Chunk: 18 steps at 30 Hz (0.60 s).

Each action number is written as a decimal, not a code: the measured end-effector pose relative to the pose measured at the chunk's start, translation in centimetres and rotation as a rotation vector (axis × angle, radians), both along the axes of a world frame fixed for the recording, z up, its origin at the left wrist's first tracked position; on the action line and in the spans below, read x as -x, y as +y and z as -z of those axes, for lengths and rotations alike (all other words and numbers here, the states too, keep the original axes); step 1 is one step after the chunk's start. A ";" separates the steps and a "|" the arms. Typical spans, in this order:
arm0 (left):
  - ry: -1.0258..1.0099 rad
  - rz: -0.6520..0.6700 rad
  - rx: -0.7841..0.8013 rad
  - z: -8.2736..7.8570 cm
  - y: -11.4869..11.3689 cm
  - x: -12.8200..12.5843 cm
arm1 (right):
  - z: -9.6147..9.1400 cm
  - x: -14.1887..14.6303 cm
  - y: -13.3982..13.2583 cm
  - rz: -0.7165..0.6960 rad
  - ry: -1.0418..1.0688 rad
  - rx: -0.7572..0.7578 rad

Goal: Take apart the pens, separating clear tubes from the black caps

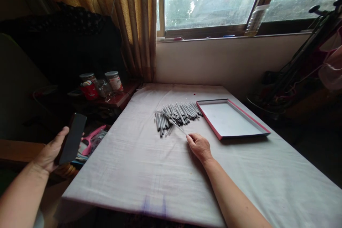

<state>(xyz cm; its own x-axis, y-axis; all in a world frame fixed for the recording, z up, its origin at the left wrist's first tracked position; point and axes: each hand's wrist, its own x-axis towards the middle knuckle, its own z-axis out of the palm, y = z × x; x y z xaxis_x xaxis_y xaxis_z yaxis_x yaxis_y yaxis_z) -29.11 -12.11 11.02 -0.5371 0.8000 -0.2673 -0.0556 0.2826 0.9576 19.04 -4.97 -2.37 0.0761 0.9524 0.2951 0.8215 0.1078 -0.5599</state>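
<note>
At the left, off the table's edge, my left hand (52,151) is closed around a dark smartphone (72,139), held tilted upright. Over the table, my right hand (199,146) pinches the near end of a thin, pale pen (178,127) between thumb and fingers. The pen's far end reaches over a loose pile of pens (180,112) with clear or whitish barrels and black ends. To the right of the pile lies a shallow open box lid (232,117), white inside with red and black sides.
A pale cloth covers the table (128,164). On a dark side stand are jars (114,81) and a red container (89,91). A pink-handled item (92,139) is below the left edge. Behind are a curtain (133,25), a window (208,0) and a plastic bottle (256,20) on the sill.
</note>
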 end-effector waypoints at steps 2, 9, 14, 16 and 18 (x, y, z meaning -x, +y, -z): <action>-0.246 0.079 -0.133 -0.8 0.2 -2.8 | 0.1 0.0 0.0 -0.002 -0.002 0.001; -0.447 0.252 -0.301 -0.1 1.2 -5.5 | 0.3 -0.2 0.1 -0.015 -0.003 -0.002; -0.341 0.262 -0.203 -0.4 1.0 -4.6 | 0.3 -0.2 0.1 -0.006 -0.012 0.015; -0.158 0.211 -0.074 -0.7 1.0 -3.0 | 0.3 -0.2 0.1 -0.006 -0.010 0.018; 0.209 0.171 0.090 -0.8 1.2 -0.4 | 0.3 -0.2 0.1 -0.006 -0.006 0.019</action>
<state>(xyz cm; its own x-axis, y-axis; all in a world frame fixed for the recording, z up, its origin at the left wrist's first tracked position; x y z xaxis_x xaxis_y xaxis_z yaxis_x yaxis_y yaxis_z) -28.68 -10.93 11.77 -0.4473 0.8620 -0.2387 0.1962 0.3550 0.9141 19.21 -4.84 -2.63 0.0690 0.9584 0.2771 0.8244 0.1017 -0.5568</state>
